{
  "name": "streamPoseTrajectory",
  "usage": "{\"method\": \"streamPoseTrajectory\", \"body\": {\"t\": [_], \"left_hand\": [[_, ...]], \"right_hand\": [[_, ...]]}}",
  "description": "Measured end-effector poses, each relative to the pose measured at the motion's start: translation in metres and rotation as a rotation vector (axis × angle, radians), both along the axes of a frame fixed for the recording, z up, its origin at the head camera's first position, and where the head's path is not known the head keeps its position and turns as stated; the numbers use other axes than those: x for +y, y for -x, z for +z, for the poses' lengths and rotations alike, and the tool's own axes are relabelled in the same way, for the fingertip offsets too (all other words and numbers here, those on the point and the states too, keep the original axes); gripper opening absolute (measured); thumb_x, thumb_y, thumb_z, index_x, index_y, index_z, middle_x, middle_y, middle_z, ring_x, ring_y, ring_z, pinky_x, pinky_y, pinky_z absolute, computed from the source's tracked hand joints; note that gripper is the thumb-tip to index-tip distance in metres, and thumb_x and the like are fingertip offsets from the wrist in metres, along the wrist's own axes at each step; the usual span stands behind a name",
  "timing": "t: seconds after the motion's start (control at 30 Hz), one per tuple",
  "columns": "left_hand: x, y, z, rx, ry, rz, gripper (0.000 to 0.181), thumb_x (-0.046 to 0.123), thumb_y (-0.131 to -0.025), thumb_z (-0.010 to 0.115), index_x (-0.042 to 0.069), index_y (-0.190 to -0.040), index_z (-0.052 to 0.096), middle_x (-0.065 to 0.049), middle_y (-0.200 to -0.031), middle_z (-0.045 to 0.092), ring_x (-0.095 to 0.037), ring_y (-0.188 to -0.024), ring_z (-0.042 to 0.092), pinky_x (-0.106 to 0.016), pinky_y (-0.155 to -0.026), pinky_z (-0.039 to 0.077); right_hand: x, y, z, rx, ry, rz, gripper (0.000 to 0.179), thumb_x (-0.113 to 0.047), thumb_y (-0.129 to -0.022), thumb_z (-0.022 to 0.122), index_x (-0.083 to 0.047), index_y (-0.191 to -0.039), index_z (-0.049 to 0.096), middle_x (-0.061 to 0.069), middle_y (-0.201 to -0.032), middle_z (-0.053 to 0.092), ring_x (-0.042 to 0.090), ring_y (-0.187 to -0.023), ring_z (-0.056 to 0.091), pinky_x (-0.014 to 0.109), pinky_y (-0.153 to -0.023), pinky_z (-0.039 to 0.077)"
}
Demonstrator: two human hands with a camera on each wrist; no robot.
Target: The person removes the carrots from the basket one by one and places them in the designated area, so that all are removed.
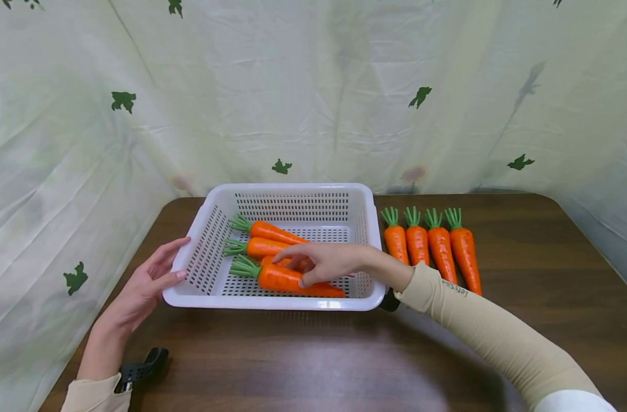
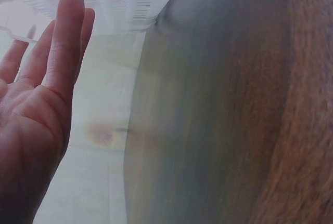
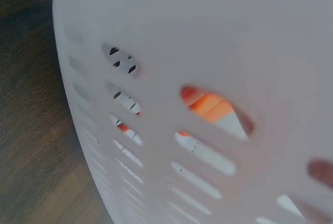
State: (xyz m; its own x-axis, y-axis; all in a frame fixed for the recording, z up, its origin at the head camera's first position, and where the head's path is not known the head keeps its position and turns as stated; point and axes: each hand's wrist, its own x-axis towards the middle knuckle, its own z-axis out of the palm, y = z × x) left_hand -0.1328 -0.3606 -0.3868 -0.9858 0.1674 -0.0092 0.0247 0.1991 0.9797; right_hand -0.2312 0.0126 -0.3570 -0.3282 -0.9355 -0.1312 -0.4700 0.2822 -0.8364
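Note:
A white perforated plastic basket point(image 1: 313, 303) holds several orange carrots with green tops. My left hand point(image 1: 143, 289) is at its left rim, the thumb tip over the edge. In the left wrist view the fingers point(image 2: 62, 52) are straight, beside the basket wall. Reaching in over the right rim, my right hand point(image 1: 323, 260) has its thumb on the front carrot point(image 1: 277, 278) and its fingers bent over the far side. Behind lie a middle carrot point(image 1: 264, 248) and a back carrot point(image 1: 272, 230). In the right wrist view the basket wall point(image 3: 208, 37) hides most of this hand.
Several carrots point(image 1: 429, 246) lie side by side on the brown wooden table point(image 1: 529, 263), right of the basket and behind my right forearm. A pale curtain point(image 1: 313, 97) with green leaf shapes hangs behind and beside the table.

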Motion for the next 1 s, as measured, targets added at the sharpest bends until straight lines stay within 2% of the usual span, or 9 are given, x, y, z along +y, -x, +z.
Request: {"method": "streamPoseTrajectory", "body": {"t": [0.2,0.37,0.53,0.8,1.0], "left_hand": [[-0.0006,-0.0002,-0.0007,0.005,-0.003,-0.003,0.063,0.010,-0.100,0.052,0.030,-0.155,0.028,-0.004,-0.148,0.035,-0.015,-0.120,0.052,-0.042,-0.085,0.054],[-0.0007,-0.0006,-0.0006,0.001,-0.008,-0.006,0.062,0.010,-0.100,0.052,0.030,-0.154,0.028,-0.003,-0.148,0.035,-0.014,-0.120,0.052,-0.041,-0.085,0.054],[-0.0006,-0.0007,-0.0008,0.000,-0.012,-0.007,0.062,0.010,-0.100,0.052,0.030,-0.155,0.028,-0.002,-0.148,0.035,-0.014,-0.119,0.052,-0.042,-0.085,0.054],[-0.0003,-0.0008,-0.0012,0.000,-0.016,-0.004,0.063,0.009,-0.100,0.052,0.030,-0.155,0.028,-0.003,-0.147,0.035,-0.013,-0.119,0.053,-0.042,-0.084,0.055],[-0.0005,0.0006,-0.0008,0.003,-0.011,-0.012,0.063,0.009,-0.100,0.052,0.030,-0.155,0.028,-0.003,-0.147,0.035,-0.014,-0.119,0.053,-0.041,-0.085,0.054]], "right_hand": [[-0.0001,0.0003,0.0003,-0.021,0.065,-0.089,0.061,-0.003,-0.090,0.064,-0.017,-0.146,0.044,0.003,-0.137,0.051,0.015,-0.119,0.051,0.031,-0.095,0.046],[0.0000,0.0012,0.0000,-0.063,0.126,-0.132,0.063,-0.003,-0.090,0.065,-0.019,-0.147,0.043,0.004,-0.137,0.052,0.017,-0.117,0.055,0.031,-0.090,0.049],[0.0005,0.0023,0.0003,-0.126,0.229,-0.141,0.066,0.000,-0.091,0.064,-0.019,-0.149,0.040,0.008,-0.134,0.053,0.025,-0.105,0.061,0.034,-0.078,0.054],[0.0021,0.0026,0.0030,-0.158,0.288,-0.246,0.063,-0.001,-0.092,0.062,-0.021,-0.148,0.042,0.009,-0.131,0.055,0.026,-0.105,0.064,0.037,-0.085,0.055],[0.0030,0.0031,0.0042,-0.170,0.327,-0.284,0.063,-0.002,-0.093,0.064,-0.023,-0.147,0.042,0.009,-0.130,0.056,0.028,-0.107,0.062,0.043,-0.069,0.059]]}}
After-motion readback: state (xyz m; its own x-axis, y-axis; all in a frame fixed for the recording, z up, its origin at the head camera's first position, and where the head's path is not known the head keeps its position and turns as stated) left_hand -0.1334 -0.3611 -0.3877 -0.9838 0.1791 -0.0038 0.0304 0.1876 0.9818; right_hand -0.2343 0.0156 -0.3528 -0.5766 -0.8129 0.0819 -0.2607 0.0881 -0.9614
